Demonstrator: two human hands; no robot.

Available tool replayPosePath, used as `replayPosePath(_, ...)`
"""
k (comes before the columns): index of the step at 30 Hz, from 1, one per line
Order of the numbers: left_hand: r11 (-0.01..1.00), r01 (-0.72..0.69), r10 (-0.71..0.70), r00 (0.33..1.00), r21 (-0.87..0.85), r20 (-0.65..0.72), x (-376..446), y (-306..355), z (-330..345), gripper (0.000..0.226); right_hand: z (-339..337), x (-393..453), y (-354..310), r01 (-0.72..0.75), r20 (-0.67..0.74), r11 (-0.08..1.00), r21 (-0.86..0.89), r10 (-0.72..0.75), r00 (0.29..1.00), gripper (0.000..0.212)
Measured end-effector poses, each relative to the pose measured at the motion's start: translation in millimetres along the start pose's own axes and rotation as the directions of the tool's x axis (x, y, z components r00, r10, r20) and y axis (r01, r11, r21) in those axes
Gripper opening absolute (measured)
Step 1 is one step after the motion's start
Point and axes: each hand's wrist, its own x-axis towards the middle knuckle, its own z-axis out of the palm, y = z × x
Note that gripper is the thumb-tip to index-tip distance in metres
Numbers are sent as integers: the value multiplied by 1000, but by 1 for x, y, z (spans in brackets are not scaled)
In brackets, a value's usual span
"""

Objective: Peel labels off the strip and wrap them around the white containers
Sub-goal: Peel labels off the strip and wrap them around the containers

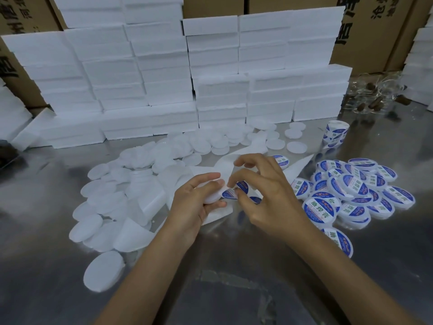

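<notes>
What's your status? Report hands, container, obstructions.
Left hand grips white container. Right hand pinches blue label against it. Spent backing strip underneath, nothing blocking the grip.

The table (234, 289) is dull-sheened, scuffed metal. Matt white plastic containers (103, 277) lie left; glossy blue labels (319, 206) right; grainy foam blocks (164, 73) and brown cardboard boxes (375, 31) behind.

Left grip (199, 198) curled closed; right grip (264, 195) pinching.

Head-worn camera looks forward and down, close over the metal table (234, 289).
</notes>
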Motion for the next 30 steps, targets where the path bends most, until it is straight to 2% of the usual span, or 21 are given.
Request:
replayPosePath(7,997,-53,58,995,62,-84,3,-7,1,15,-6,3,-15,-69,-128,953,295,111,986,13)
replayPosePath(10,983,-66,91,986,173,-141,6,-9,1,19,-10,4,-16,-153,-145,875,459,243,959,12)
replayPosePath(12,975,-74,113,978,209,-178,6,-8,1,22,-13,5,-15,-215,-159,826,522,342,926,19)
replayPosePath(16,957,-212,259,933,199,-250,3,0,2,13,-18,10,-8,-276,-150,713,645,472,869,28)
replayPosePath(21,940,-323,341,878,110,-335,-2,13,-11,41,-17,10,-2,-353,-89,632,690,558,825,26)
replayPosePath(24,917,-387,400,873,102,-278,-9,24,-11,45,-18,11,-2,-358,-71,599,716,573,817,24)
replayPosePath(26,911,-409,410,893,48,-183,-12,31,-5,41,-20,12,-4,-356,-46,560,748,579,814,22)
replayPosePath(28,926,-365,359,931,-94,-70,-18,35,3,37,-24,14,-8,-344,-34,517,784,589,808,20)
replayPosePath(30,932,-262,283,958,-250,52,-25,36,12,29,-30,16,-14,-302,-45,500,812,569,821,19)
